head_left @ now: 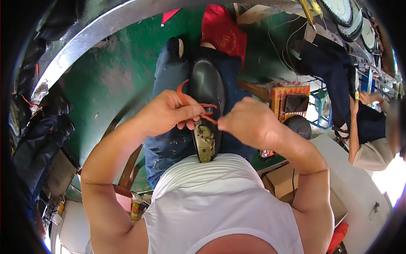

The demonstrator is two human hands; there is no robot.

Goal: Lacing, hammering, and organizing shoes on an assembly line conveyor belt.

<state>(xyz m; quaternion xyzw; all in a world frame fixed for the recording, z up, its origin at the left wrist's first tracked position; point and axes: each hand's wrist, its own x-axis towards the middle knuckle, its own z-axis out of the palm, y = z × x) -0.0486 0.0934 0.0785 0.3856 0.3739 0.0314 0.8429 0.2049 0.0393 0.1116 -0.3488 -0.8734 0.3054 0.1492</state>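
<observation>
A black shoe [206, 80] rests lengthwise on my lap between my thighs, its rounded toe pointing away from me. Its near end [206, 146] is green and camouflage-patterned. Over the shoe's opening runs a thin orange strip [182, 94], looped in the middle. My left hand [174, 113] pinches the strip between thumb and fingers, with a loose end sticking up past the knuckles. On the other side, my right hand [249, 122] is closed on the strip's other end. The fingertips of that hand are partly hidden.
A red bag [224, 34] lies on the green floor [110, 80] beyond my knees. To the right stand a wooden stool-like frame [289, 95] and a cardboard box [281, 182]. A co-worker's hands [361, 99] hold something at the far right. A curved metal edge [84, 40] crosses the upper left.
</observation>
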